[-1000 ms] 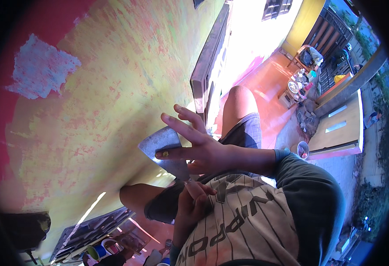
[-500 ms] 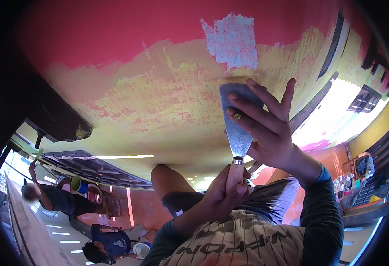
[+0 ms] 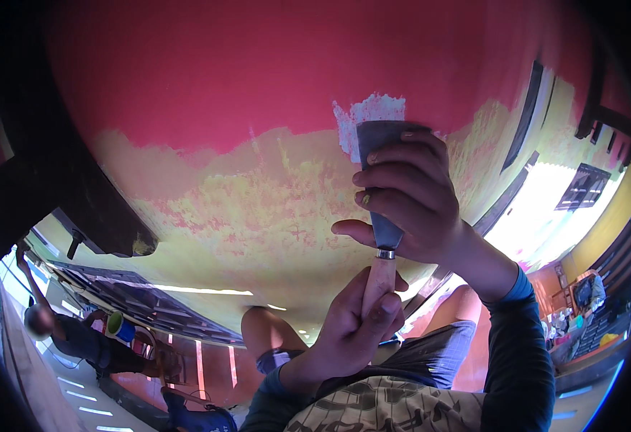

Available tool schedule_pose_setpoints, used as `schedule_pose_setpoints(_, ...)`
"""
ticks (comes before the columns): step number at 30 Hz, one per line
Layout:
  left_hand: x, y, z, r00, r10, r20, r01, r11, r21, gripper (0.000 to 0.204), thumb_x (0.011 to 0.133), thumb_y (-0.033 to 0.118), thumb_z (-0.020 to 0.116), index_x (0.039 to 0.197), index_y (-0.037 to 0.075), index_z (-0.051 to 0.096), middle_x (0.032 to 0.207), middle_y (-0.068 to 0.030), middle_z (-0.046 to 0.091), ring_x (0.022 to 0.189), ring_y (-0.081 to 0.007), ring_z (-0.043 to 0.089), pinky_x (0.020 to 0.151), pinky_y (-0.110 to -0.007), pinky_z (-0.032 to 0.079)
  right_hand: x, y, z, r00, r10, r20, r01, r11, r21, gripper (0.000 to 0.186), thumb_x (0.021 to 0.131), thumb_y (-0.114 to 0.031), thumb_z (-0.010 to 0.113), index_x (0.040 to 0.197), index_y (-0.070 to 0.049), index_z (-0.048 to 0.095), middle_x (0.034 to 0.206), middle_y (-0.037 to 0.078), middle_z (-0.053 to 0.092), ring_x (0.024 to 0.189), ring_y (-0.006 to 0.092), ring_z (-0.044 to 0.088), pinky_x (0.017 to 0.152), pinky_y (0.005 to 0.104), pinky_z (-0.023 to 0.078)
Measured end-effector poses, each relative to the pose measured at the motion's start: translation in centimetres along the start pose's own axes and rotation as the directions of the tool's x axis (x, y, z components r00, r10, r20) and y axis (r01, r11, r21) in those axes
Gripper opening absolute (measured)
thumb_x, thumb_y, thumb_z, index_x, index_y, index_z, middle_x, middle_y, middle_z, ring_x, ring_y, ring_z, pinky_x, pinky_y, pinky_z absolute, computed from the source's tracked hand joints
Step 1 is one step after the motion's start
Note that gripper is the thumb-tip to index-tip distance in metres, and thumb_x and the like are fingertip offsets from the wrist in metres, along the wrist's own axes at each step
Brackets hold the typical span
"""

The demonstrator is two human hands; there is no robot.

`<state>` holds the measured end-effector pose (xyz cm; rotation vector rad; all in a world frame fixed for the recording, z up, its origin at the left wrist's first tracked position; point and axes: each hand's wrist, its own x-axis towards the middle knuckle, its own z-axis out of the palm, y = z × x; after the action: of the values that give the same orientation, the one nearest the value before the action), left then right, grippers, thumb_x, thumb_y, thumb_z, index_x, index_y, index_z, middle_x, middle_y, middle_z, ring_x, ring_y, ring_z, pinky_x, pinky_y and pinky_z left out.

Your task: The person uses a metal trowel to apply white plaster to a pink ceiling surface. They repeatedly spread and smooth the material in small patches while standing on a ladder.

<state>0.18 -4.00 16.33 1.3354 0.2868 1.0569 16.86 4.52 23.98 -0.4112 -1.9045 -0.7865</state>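
Scraping step in hand: left hand (image 3: 355,324) gripping scraper (image 3: 379,180) handle, right hand (image 3: 409,201) pressing blade flat against red-and-yellow wall (image 3: 258,180) beside bare patch (image 3: 369,115); next likely needing steady push.

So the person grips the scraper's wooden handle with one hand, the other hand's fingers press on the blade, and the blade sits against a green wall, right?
Not quite: the wall is red above and worn yellow below, not green. The head view shows it. The rest holds: the left hand grips the wooden handle of the scraper, and the right hand presses its fingers on the blade, whose tip sits at a pale scraped patch.
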Motion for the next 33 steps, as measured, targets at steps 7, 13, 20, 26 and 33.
schedule_pose_setpoints(7,0.1,0.8,0.8,1.0,-0.013,-0.012,0.014,0.999,0.041,0.035,0.113,0.031,0.045,0.124,-0.002,0.047,0.068,0.0004,0.049,0.053,-0.0043,0.037,0.05,-0.025,0.027,0.5,1.0,0.8,0.996,-0.055,-0.067,0.055,0.999,0.0,0.021,0.068,-0.011,0.082,0.073,-0.012,0.062,0.085,-0.004,0.066,0.083,0.0201,0.062,0.084,0.0442,0.044)
schedule_pose_setpoints(13,0.1,1.4,0.5,0.999,-0.036,0.041,0.036,0.999,-0.003,0.035,0.113,0.032,0.044,0.125,-0.001,0.046,0.068,-0.0005,0.047,0.054,-0.0057,0.038,0.051,-0.025,0.029,0.9,0.8,0.6,0.999,-0.031,-0.019,0.031,1.0,0.004,0.022,0.064,-0.01,0.081,0.069,-0.014,0.06,0.082,-0.005,0.062,0.081,0.0188,0.059,0.083,0.0432,0.041)
schedule_pose_setpoints(20,0.2,0.9,1.2,0.997,-0.038,0.069,0.041,0.998,-0.04,0.033,0.113,0.032,0.045,0.117,-0.001,0.045,0.074,-0.0007,0.051,0.057,-0.0059,0.041,0.054,-0.024,0.033,0.4,0.9,0.1,0.999,-0.03,0.042,0.03,0.999,0.016,0.02,0.063,-0.011,0.08,0.071,-0.015,0.061,0.081,-0.005,0.061,0.081,0.0193,0.058,0.085,0.0427,0.041)
schedule_pose_setpoints(26,1.0,-0.7,1.0,0.999,-0.012,0.052,0.015,0.999,-0.047,0.026,0.113,0.027,0.045,0.114,0.001,0.046,0.07,-0.0004,0.05,0.056,-0.0056,0.041,0.053,-0.025,0.034,-0.4,1.3,0.5,0.991,-0.127,-0.032,0.127,0.992,0.004,0.024,0.062,-0.013,0.082,0.071,-0.017,0.061,0.082,-0.007,0.062,0.081,0.0176,0.058,0.086,0.0426,0.04)
schedule_pose_setpoints(33,1.2,-0.5,0.7,0.998,0.043,0.042,-0.04,0.997,-0.062,0.022,0.113,0.024,0.045,0.114,0.002,0.046,0.068,-0.0005,0.049,0.054,-0.0055,0.04,0.051,-0.025,0.032,0.5,1.4,0.3,0.997,-0.078,0.006,0.078,0.997,0.001,0.028,0.061,-0.007,0.083,0.068,-0.014,0.057,0.081,-0.005,0.067,0.08,0.0201,0.061,0.082,0.0428,0.039)
